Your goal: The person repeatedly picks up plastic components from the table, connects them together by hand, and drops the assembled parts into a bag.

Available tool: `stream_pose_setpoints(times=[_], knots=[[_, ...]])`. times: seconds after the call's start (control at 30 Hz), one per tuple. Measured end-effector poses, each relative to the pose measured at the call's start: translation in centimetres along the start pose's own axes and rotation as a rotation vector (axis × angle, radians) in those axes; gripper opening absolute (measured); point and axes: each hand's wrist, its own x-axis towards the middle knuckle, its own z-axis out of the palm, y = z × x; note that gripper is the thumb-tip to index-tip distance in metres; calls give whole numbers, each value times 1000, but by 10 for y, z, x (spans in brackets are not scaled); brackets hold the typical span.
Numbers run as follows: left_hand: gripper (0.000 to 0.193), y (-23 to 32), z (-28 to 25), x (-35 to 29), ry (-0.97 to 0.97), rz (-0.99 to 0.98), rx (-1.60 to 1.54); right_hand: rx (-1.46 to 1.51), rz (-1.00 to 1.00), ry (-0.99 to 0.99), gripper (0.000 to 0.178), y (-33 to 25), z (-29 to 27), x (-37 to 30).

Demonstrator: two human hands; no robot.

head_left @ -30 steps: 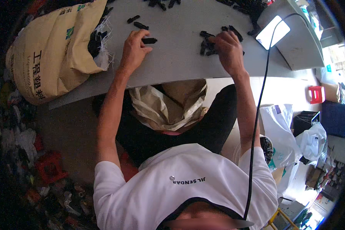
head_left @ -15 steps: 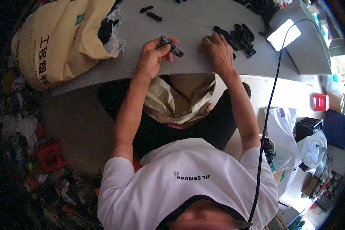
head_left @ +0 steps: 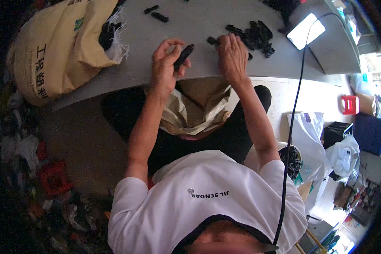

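My left hand (head_left: 167, 63) is closed around a slim black plastic part (head_left: 184, 56), held tilted above the near side of the grey table. To its right, my right hand (head_left: 233, 57) has its fingers curled down at the table top. A small black plastic piece (head_left: 213, 41) sticks out from the left of those fingertips and seems pinched there; the fingers partly hide it. Just beyond that hand lies a loose pile of black plastic parts (head_left: 258, 36).
Two more black parts, one a short bar (head_left: 160, 17), lie farther back on the table (head_left: 190, 25). A tan woven sack (head_left: 59, 51) holding black pieces rests at the left. An open sack (head_left: 178, 114) sits between my legs. A black cable (head_left: 299, 84) hangs at the right.
The black part in my left hand has turned, its upper end now leaning right. A small black piece now shows at my right fingertips. The whole view has shifted slightly.
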Motion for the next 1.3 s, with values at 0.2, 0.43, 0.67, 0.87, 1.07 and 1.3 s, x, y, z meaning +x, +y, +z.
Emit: stream_pose_setpoints(times=[0.2,0.43,0.67,0.87,1.07,1.3], knots=[[25,-8,4,-1,59,82,243,779,54,-20,16,-26,-43,-8],[35,-3,12,-8,-37,-59,74,952,102,-91,19,-25,-52,-13],[15,1,24,-25,-80,-52,351,789,-39,-120,21,-35,-50,-26],[24,6,30,-51,-118,315,533,896,48,-5,25,-41,-63,-37],[27,11,24,-62,-186,473,803,1000,-14,-2,26,-47,-66,-45],[27,15,19,-64,-248,481,934,939,-60,-16,25,-49,-74,-45]])
